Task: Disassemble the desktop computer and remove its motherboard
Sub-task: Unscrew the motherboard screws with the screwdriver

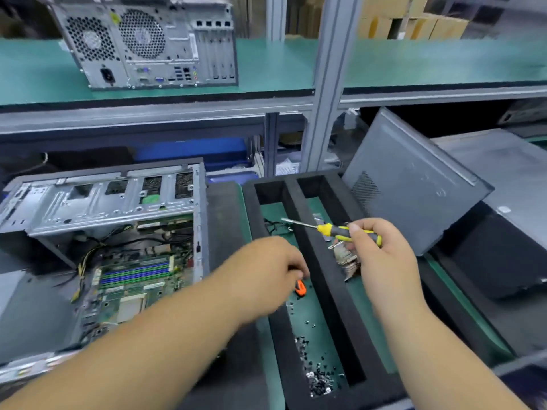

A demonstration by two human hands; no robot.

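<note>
An open desktop case (118,202) lies on its side at the left, with the green motherboard (133,279) and its cables showing inside. My right hand (381,255) grips a yellow and black screwdriver (334,230), whose tip points left over a black foam tray (313,261). My left hand (272,267) reaches down into the tray's left compartment with curled fingers, next to an orange tool (300,287). What its fingertips hold is hidden.
Several loose screws (319,377) lie at the near end of the tray's left compartment. Metal brackets (346,261) lie in the right compartment. A removed grey side panel (414,184) leans at the right. A second computer (148,42) stands on the upper shelf.
</note>
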